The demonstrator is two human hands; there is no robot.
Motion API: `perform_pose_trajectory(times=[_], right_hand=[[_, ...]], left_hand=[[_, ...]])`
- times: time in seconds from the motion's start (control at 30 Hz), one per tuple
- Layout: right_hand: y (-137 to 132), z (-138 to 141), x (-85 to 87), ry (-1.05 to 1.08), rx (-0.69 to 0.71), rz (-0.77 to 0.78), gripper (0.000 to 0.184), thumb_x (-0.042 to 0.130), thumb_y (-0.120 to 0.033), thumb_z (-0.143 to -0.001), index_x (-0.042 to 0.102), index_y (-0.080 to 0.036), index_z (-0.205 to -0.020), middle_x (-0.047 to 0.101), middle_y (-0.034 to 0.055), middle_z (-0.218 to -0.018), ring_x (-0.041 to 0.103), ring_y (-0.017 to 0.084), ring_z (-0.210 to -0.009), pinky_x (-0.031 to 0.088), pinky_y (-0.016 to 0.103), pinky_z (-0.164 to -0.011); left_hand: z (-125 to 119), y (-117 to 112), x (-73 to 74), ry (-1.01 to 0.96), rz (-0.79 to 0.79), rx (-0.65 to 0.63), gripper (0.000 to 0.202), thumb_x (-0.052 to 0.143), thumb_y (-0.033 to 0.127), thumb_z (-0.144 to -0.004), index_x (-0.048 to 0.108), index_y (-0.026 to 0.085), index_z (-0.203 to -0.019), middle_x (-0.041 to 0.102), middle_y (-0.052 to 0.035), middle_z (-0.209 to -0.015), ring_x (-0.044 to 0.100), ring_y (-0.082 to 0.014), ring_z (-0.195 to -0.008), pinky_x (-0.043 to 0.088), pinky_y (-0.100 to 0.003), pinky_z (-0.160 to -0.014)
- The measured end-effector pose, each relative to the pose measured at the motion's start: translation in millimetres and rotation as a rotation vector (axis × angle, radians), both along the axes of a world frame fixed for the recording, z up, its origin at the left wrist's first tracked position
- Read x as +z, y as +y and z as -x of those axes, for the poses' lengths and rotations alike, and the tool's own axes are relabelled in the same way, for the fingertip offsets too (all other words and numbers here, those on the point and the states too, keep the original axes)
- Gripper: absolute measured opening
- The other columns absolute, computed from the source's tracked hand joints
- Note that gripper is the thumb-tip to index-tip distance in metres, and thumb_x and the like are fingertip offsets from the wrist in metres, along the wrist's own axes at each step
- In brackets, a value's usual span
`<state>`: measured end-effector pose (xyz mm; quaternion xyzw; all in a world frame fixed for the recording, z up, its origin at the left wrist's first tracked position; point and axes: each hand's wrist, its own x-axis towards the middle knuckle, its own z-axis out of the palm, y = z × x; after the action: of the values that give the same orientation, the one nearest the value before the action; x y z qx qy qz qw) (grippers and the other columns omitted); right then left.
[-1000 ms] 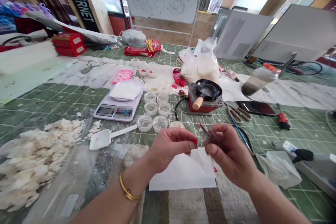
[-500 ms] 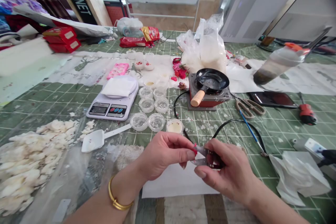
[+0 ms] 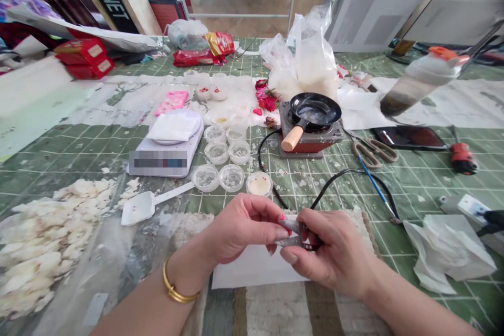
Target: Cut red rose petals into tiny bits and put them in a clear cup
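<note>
A small red petal piece [image 3: 282, 217] is pinched between the thumb and fingers of my left hand [image 3: 244, 228]. My right hand [image 3: 338, 249] grips a pair of small thread snips [image 3: 290, 242], its thumb below and fingers above. The blades reach to the petal at my left fingertips; my fingers partly hide where they meet it. Beneath both hands lies a white sheet of paper [image 3: 244, 273]. Just beyond them stands a small clear cup with a cream-coloured filling and dark red bits [image 3: 260, 185].
Several clear cups [image 3: 231, 178] stand behind a white scoop [image 3: 138, 209]. A kitchen scale [image 3: 189, 149] and white flakes [image 3: 51, 241] are at left. Ahead, a small black pan [image 3: 315, 107] sits on a hot plate [image 3: 305, 149]. Scissors [image 3: 372, 153], cable and crumpled tissue [image 3: 449, 254] are at right.
My right hand has moved slightly left, bringing the snips' blades further over the petal at my left fingertips. The view has tilted slightly.
</note>
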<state>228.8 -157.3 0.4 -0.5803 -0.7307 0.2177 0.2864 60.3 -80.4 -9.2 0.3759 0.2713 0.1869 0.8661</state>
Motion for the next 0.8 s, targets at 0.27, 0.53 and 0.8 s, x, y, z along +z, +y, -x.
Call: perform_pose_trajectory(times=[0.27,0.53,0.8], right_hand=[[-0.7,1.5,0.0,0.000,0.015,0.132,0.045,0.048,-0.058,-0.080,0.049,-0.018,-0.060,0.046,-0.0015,-0.046,0.034,0.007,-0.039,0.023,0.023,-0.041],[-1.9,0.5,-1.5,0.020,0.083,0.205,0.054,0.039,-0.062,-0.085,0.060,-0.015,-0.069,0.055,0.0034,-0.053,0.048,0.012,-0.047,0.032,0.025,-0.047],[-1.5,0.5,1.6,0.015,0.104,0.112,0.049,0.039,-0.057,-0.088,0.057,-0.017,-0.065,0.052,0.0009,-0.051,0.044,0.010,-0.045,0.030,0.023,-0.046]], left_hand=[[0.7,-0.6,0.7,-0.011,-0.016,-0.017,0.012,0.080,0.016,-0.060,0.072,0.013,-0.068,0.067,-0.0007,-0.062,0.058,-0.0082,-0.053,0.045,-0.018,-0.050],[1.1,0.5,-1.0,-0.009,-0.048,-0.048,0.016,0.081,0.021,-0.060,0.071,0.012,-0.069,0.065,-0.0010,-0.060,0.055,-0.0080,-0.051,0.043,-0.020,-0.049],[1.2,0.6,-0.1,-0.041,-0.026,-0.051,0.019,0.083,0.022,-0.058,0.070,0.012,-0.068,0.065,-0.0014,-0.061,0.056,-0.0083,-0.052,0.045,-0.019,-0.049]])
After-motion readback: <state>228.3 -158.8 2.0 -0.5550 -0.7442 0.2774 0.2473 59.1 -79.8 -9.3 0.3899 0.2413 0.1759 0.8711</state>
